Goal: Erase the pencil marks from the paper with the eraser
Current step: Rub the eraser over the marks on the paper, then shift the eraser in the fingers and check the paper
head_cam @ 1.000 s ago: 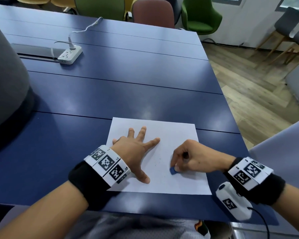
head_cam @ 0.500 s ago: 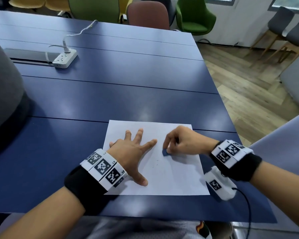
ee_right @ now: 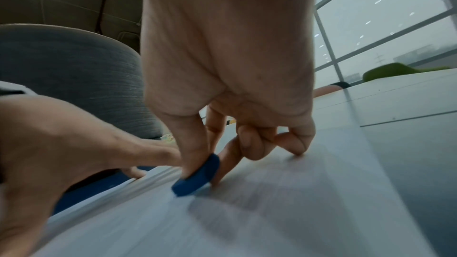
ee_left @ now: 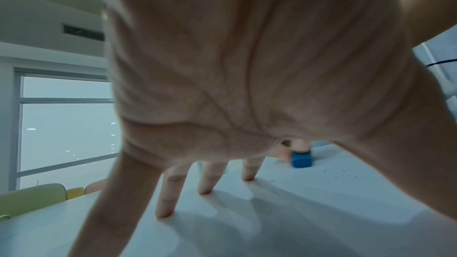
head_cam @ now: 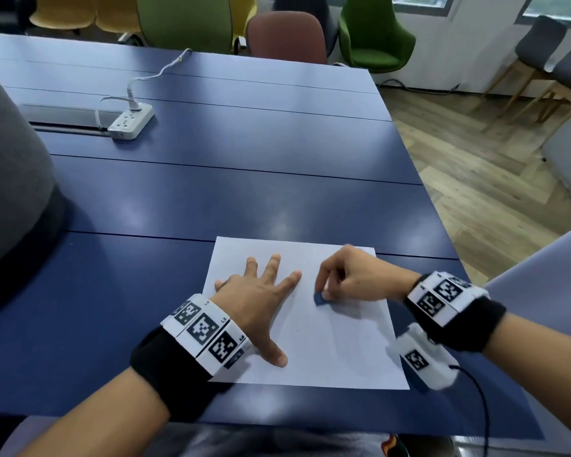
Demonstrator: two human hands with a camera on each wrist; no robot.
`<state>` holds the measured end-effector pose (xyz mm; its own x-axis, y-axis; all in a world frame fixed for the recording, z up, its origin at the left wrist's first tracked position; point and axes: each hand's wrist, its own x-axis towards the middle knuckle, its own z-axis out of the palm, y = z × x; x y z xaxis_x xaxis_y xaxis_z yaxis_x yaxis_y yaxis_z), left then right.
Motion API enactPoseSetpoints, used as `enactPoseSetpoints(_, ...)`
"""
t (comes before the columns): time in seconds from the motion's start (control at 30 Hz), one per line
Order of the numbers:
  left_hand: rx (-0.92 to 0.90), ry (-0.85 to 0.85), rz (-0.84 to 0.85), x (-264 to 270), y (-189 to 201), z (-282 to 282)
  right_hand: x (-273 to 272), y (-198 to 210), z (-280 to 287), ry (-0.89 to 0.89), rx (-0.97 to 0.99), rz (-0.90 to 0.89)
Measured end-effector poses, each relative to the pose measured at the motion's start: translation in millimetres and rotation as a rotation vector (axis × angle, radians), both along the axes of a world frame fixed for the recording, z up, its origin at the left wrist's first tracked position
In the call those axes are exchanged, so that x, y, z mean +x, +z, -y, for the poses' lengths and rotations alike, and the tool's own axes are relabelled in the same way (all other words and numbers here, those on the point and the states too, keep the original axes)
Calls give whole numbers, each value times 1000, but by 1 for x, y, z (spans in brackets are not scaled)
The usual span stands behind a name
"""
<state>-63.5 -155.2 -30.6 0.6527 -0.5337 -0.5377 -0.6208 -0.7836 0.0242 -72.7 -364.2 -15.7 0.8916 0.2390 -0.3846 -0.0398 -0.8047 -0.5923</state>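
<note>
Head view, paper: white sheet of paper (head_cam: 340, 351) lying flat at the near edge of the blue bench (head_cam: 244, 179).
Head view, left hand: left hand (head_cam: 254, 301) spread flat on the sheet's left part, fingers straight and splayed, thumb out toward the near edge, pinning the page and holding nothing.
Head view, right hand: right hand (head_cam: 360, 275) over the sheet's upper right, fingers curled, pinching the blue eraser (head_cam: 319, 299), which touches the paper just right of the left index fingertip.
Head view, marks: a few faint specks between the hands; too small to tell if they are pencil or crumbs.
Head view, far side: white power strip (head_cam: 131, 122) with its cord well away on the bench; coloured chairs (head_cam: 373, 37) beyond.
Left wrist view: straight fingers (ee_left: 168, 196) planted on the paper (ee_left: 296, 212); the eraser (ee_left: 301, 160) standing on the sheet beyond them, a fingertip on top; dark crumbs nearby.
Right wrist view: thumb and a finger clamp the eraser (ee_right: 197, 175), its lower edge against the blurred paper (ee_right: 247, 222); other fingers (ee_right: 254, 144) tucked in; left hand (ee_right: 61, 144) alongside.
</note>
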Motion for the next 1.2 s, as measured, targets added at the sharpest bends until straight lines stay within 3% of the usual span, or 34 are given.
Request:
enactPoseSetpoints(0.1,-4,11,-15,1,-2,-2,25,-3,4,-153,35,130)
enactPoseSetpoints(0.2,-13,12,-21,2,-2,-3,19,-7,6,-230,115,130)
enactPoseSetpoints(0.43,-15,10,-20,2,-3,-1,-35,-4,4,-23,90,-54)
enactPoseSetpoints(0.63,-12,3,-20,4,-2,-3,-2,-7,1,-256,119,135)
enactPoseSetpoints(0.87,-22,-1,-9,3,-1,-3,-72,-11,4,-131,116,71)
enactPoseSetpoints(1.07,-28,8,-10,2,2,-5,-114,-29,11,-260,58,415)
enactPoseSetpoints(1.2,-42,5,20,-3,7,-11,-132,-43,11,-247,114,412)
